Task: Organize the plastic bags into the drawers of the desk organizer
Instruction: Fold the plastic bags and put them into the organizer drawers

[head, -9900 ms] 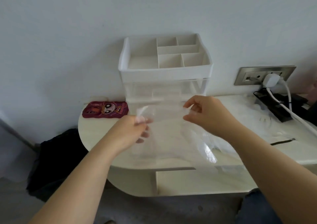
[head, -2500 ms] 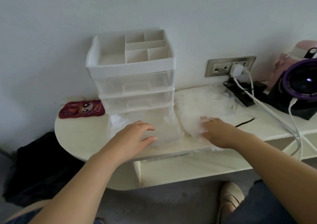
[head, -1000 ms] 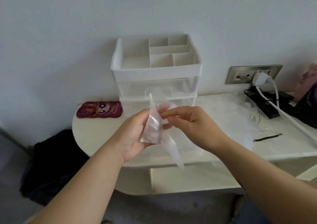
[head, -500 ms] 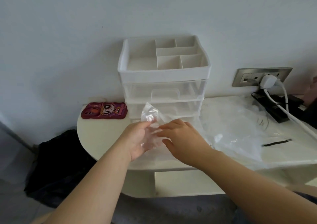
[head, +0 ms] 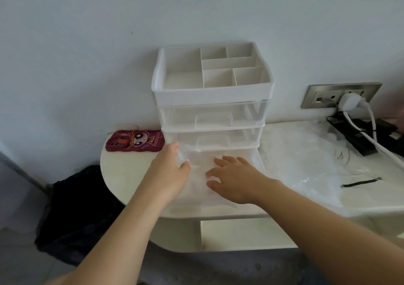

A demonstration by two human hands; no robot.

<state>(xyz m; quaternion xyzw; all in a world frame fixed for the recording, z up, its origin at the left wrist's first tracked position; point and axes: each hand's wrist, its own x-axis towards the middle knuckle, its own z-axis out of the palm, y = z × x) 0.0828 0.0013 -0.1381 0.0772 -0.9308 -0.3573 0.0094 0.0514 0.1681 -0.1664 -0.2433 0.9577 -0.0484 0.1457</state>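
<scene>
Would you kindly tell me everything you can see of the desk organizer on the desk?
The desk organizer is a white plastic frame standing upright on the desk against the wall. Its open top tray is split into six empty compartments. Below sit two clear drawers, both shut, each with a moulded handle. A third, lowest clear drawer appears pulled out, and the left hand and right hand rest in it on plastic bags.

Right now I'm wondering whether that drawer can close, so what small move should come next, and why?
Probably press the clear plastic bag flatter with both hands. The bottom drawer looks pulled out, the right hand lies spread on the bag, and plastic puckers up beside the left hand, so it might catch when the drawer slides in.
</scene>
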